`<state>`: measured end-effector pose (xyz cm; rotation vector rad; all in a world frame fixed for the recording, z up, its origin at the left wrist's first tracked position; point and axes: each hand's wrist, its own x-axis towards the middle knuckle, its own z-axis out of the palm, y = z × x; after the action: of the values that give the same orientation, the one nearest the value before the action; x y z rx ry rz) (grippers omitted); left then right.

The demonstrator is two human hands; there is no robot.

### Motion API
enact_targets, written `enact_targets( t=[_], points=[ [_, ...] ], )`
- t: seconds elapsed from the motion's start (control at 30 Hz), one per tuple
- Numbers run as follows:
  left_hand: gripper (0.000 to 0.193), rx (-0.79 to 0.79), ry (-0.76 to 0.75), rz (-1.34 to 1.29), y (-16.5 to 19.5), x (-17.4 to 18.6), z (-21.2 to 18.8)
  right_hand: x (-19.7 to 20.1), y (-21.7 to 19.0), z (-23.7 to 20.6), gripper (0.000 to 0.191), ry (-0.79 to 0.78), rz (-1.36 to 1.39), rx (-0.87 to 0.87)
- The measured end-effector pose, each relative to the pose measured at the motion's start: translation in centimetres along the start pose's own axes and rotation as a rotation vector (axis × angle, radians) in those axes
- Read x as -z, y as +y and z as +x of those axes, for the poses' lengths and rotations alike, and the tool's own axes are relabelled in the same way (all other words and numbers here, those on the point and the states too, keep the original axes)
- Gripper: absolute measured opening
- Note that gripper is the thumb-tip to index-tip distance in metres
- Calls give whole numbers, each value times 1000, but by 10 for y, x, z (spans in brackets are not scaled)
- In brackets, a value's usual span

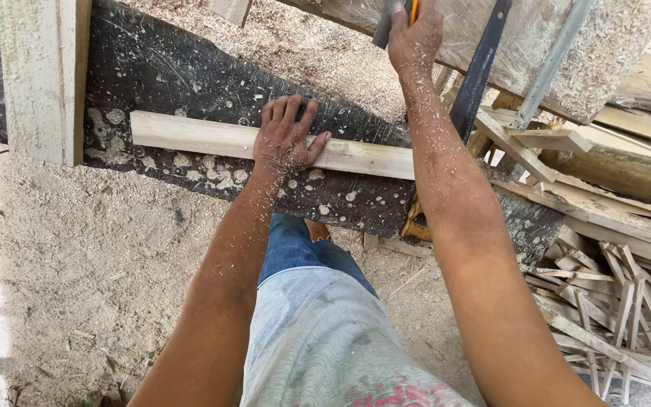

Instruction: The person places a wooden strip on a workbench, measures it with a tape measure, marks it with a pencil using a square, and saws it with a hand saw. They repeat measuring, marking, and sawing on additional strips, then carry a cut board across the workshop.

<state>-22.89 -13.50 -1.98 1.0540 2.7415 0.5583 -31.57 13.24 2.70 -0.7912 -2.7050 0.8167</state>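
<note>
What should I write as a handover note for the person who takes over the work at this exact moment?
Left hand: pressed flat on the pale wooden slat, which lies across the dark log.
Right hand: raised, closed on a tool handle; the head is out of view.
Done: slat positioned and held.
Left: no fresh mark shows on the slat.
Offcut sticks are piled at the right.

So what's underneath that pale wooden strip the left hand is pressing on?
The wooden strip lies on a dark, rough, sawdust-flecked slab. The left hand presses flat on top. The slab's surface directly beneath the strip and hand is covered, so its state there cannot be seen.
</note>
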Motion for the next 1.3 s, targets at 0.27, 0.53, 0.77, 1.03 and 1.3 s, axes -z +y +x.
enact_targets(
  t=[0.27, 0.53, 0.77, 1.03, 1.3],
  points=[
    [65, 13, 41, -21, -2, -2, 0, -8, 18, 4, 35, 59, -15, 42],
    [64, -12, 82, 23, 1, -5, -4, 52, 100, -150, 33, 90, -150, -140],
    [62, -104, 70, 166, 0, -16, -3, 108, 148, -343, 42, -44, -405, -155],
    [93, -369, -115, 135, -2, -10, -40, 122, 194, -376, 19, 36, -214, -63],
    [72, -361, -366, 138, 53, -26, -99, 224, 246, -473, 17, 290, 616, -301]
  ],
)
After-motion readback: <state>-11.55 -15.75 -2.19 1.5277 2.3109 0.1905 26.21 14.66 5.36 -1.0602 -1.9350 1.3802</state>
